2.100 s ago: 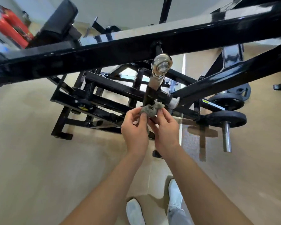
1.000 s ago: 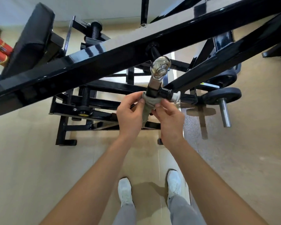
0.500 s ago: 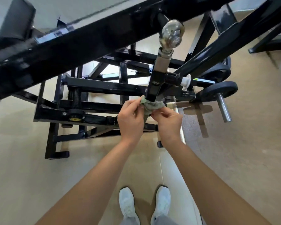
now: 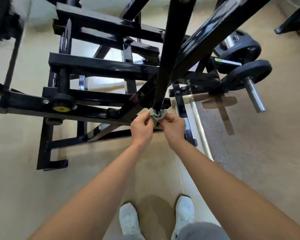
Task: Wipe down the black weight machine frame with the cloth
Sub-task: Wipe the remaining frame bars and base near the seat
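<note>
The cloth [image 4: 156, 114] was pinched by the left hand [image 4: 142, 128] and right hand [image 4: 173, 128], looped round the frame bar [image 4: 170, 58] rising above both.

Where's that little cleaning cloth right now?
In the head view, near the centre, the cloth is wrapped round the lower end of a slanted black frame bar, pinched between the left hand and the right hand.

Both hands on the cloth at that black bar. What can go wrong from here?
1. The cloth is a small wad pinched by the left hand and right hand; it may slip off the black bar.
2. Crossing frame members crowd the hands, so knuckles may get knocked, or pinched if the bar moves.
</note>
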